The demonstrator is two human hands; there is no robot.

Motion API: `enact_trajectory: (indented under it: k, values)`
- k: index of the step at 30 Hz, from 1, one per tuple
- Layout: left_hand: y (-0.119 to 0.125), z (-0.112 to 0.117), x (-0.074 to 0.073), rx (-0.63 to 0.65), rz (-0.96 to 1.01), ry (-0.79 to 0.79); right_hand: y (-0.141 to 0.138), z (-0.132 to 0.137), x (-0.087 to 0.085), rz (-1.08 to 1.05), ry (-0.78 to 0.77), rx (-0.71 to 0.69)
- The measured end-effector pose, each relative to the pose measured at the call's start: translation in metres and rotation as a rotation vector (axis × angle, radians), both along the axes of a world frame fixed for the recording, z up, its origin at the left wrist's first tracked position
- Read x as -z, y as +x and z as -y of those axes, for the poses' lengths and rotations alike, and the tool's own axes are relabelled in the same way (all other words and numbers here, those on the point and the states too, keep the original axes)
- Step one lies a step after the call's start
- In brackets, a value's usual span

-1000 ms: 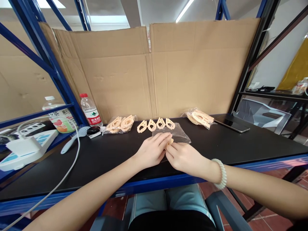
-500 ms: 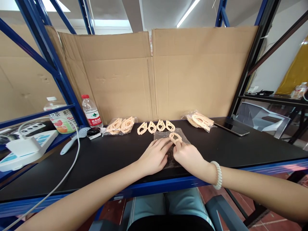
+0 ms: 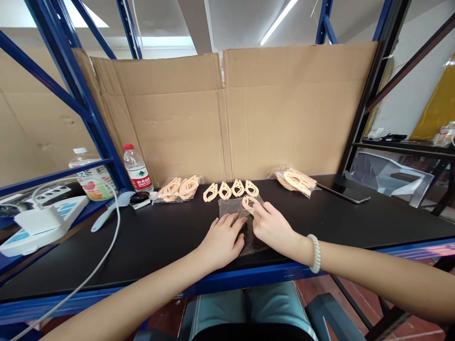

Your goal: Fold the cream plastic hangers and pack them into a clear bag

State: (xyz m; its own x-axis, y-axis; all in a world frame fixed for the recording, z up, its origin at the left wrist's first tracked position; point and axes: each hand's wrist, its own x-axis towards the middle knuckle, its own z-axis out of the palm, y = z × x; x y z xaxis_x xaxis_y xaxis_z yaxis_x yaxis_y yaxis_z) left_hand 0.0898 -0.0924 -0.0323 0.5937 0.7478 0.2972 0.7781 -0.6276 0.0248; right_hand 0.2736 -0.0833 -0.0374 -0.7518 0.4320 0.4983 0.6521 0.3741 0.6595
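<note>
My right hand (image 3: 273,232), with a pale beaded band at its wrist, pinches a beige plastic piece (image 3: 248,203) shaped like an oval loop; its near end is hidden by the fingers. Under the piece lies a clear plastic bag (image 3: 229,207), flat on the black table. On that bag's near left part rests my left hand (image 3: 221,242), palm down, fingers spread and holding nothing. Just beyond the bag, several like beige loop-shaped pieces (image 3: 225,190) stand in a row, each with a pointed top.
Filled bags of beige pieces lie at back left (image 3: 178,188) and back right (image 3: 295,181). A phone (image 3: 343,190) is farther right. On the left are a red-capped bottle (image 3: 138,171), a hairbrush (image 3: 110,212) and a white cable (image 3: 113,244). Cardboard (image 3: 170,118) walls the back.
Both hands have shifted slightly left, and the held beige piece moved left with the right hand. My left fingers have drawn back from the piece onto the bag.
</note>
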Motion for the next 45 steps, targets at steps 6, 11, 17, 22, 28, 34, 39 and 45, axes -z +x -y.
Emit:
enact_trajectory:
  k: [6, 11, 17, 22, 28, 34, 39, 45]
  values:
    - [0.001, 0.000, 0.002, 0.022, 0.020, 0.050, 0.012, 0.002, 0.003, 0.003, -0.069, 0.041]
    - [0.000, -0.002, 0.004, 0.087, 0.050, 0.050, 0.016, 0.000, 0.012, 0.027, -0.112, 0.171]
    - [0.000, -0.003, 0.006, 0.089, 0.064, 0.015, 0.011, 0.002, 0.011, 0.012, -0.175, 0.329]
    - [0.000, -0.004, 0.007, 0.060, 0.074, 0.004, 0.009, 0.006, 0.010, 0.039, -0.214, 0.212]
    - [0.000, -0.003, 0.006, 0.047, 0.052, -0.034, 0.007, 0.012, 0.007, 0.037, -0.223, 0.215]
    - [0.001, -0.002, 0.005, 0.063, 0.073, -0.027, -0.002, 0.003, 0.011, -0.001, -0.221, 0.257]
    - [0.000, -0.001, 0.004, 0.070, 0.059, -0.031, -0.011, -0.001, 0.011, -0.075, -0.269, 0.321]
    - [0.000, -0.002, 0.001, 0.110, 0.089, 0.035, 0.024, 0.019, -0.051, -0.095, -0.576, -0.006]
